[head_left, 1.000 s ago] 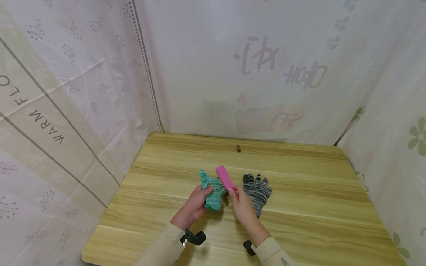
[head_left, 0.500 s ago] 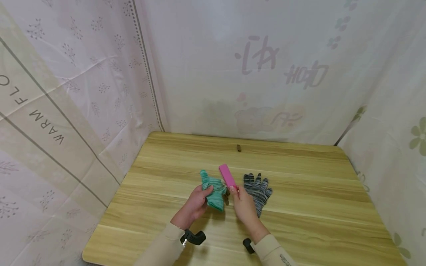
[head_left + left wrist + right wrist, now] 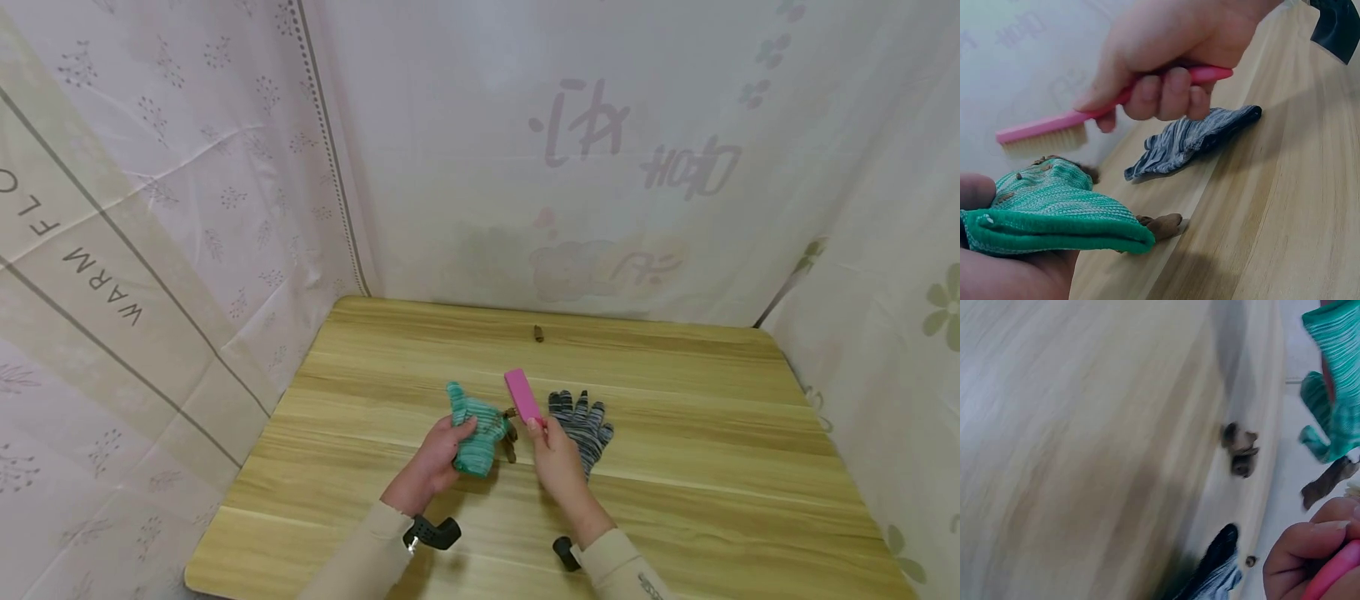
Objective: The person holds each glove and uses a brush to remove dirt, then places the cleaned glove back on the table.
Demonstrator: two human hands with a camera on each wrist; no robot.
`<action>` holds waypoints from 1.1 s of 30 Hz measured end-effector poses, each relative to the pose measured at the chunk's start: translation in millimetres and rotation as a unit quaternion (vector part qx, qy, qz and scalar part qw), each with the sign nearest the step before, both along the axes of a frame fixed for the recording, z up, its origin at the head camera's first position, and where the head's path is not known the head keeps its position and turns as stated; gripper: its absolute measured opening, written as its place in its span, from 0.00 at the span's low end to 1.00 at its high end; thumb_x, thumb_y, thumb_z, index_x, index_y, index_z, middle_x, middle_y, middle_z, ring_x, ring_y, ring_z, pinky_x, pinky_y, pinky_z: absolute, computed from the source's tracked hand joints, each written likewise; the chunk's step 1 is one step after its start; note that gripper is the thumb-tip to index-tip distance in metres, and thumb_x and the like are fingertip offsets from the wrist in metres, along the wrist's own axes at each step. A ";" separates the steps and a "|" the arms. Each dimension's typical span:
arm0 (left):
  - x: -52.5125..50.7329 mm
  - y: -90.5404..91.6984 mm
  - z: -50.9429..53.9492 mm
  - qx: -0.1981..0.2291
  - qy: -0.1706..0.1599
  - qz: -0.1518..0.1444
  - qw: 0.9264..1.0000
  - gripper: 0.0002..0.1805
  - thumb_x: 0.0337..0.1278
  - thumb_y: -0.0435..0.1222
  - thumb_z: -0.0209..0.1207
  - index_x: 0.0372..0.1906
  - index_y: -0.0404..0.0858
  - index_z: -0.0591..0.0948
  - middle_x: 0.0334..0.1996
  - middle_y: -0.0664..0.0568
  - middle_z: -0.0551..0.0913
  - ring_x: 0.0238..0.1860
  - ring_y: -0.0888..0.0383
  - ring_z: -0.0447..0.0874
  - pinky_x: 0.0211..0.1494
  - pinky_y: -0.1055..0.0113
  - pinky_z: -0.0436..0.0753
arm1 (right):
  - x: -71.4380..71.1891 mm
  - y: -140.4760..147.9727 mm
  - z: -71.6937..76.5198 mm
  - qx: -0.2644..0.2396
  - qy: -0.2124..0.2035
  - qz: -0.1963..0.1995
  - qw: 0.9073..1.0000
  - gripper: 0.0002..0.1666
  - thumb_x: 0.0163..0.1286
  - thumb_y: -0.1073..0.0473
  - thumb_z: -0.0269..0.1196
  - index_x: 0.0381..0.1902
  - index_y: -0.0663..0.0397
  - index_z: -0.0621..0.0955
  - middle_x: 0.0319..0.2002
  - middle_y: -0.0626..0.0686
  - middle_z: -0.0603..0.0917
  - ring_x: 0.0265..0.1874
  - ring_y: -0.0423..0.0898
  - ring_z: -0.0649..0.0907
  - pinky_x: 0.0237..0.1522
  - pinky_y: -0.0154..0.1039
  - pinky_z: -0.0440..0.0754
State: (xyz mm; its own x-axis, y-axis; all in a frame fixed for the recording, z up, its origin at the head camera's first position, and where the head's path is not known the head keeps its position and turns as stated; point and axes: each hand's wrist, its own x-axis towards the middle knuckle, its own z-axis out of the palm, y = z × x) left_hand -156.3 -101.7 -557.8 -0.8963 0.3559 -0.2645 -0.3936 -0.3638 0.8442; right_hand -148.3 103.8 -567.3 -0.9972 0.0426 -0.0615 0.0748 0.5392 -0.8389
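Observation:
My left hand (image 3: pixel 437 458) holds a green-and-white striped knit glove (image 3: pixel 477 437) above the table, thumb on top. Small brown bits (image 3: pixel 1019 175) cling to the glove's fabric. In my right hand (image 3: pixel 561 462) is a pink brush (image 3: pixel 522 396), its handle gripped in curled fingers. The brush's pale bristles (image 3: pixel 1047 141) face down, just above the glove and apart from it in the left wrist view. A brown flake (image 3: pixel 1329 481) shows between glove and bristles in the right wrist view; whether it touches either I cannot tell. Brown clumps (image 3: pixel 1241 450) lie on the table beneath.
A grey-and-black striped knit glove (image 3: pixel 583 427) lies flat on the wooden table (image 3: pixel 712 467), just right of my right hand. Farther back is a small brown piece (image 3: pixel 537 334). Printed curtains (image 3: pixel 465 167) hang behind and along both sides.
The brush has moved right, away from the green glove it overlapped earlier. A brown flake now shows between them. My left hand has tilted the glove slightly; the grey glove stays put.

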 end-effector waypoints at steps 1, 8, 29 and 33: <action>0.0 0.1 -0.3 -0.003 0.001 -0.001 1.000 0.11 0.82 0.39 0.44 0.53 0.37 0.73 0.35 0.53 0.82 0.31 0.61 0.80 0.35 0.66 0.82 | 1.0 -1.6 2.2 -0.006 0.005 0.001 1.000 0.23 0.82 0.43 0.48 0.51 0.57 0.77 0.25 0.51 0.71 0.21 0.44 0.68 0.23 0.37 0.66; -0.4 3.2 1.6 -0.029 0.010 -0.003 1.000 0.16 0.81 0.39 0.45 0.58 0.31 0.71 0.36 0.55 0.83 0.34 0.62 0.82 0.36 0.67 0.83 | 7.1 -15.6 15.2 -0.028 0.036 0.025 0.999 0.27 0.81 0.40 0.48 0.55 0.58 0.77 0.25 0.50 0.74 0.23 0.43 0.70 0.24 0.36 0.67; 1.6 -0.7 7.1 0.010 0.009 0.017 1.000 0.10 0.81 0.39 0.46 0.51 0.38 0.75 0.34 0.55 0.83 0.30 0.62 0.80 0.34 0.67 0.82 | 1.2 -9.1 -4.3 0.003 0.003 0.007 1.000 0.27 0.82 0.41 0.47 0.57 0.58 0.75 0.27 0.54 0.77 0.22 0.45 0.70 0.24 0.39 0.67; 1.9 -6.3 10.3 0.025 0.009 0.028 0.999 0.10 0.81 0.40 0.46 0.53 0.39 0.73 0.36 0.54 0.83 0.32 0.61 0.80 0.35 0.66 0.81 | -1.5 -3.9 -7.2 0.010 -0.002 -0.011 1.000 0.27 0.83 0.42 0.46 0.56 0.60 0.75 0.25 0.53 0.73 0.21 0.46 0.69 0.23 0.39 0.66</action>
State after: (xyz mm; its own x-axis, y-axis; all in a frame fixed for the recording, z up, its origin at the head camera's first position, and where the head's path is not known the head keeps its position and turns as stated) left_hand -154.4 -108.0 -547.5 -0.9198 0.3170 -0.2310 -0.3559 -0.4269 0.8313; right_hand -149.8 99.9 -574.5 -0.9956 0.0668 -0.0652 0.0913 0.5537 -0.8277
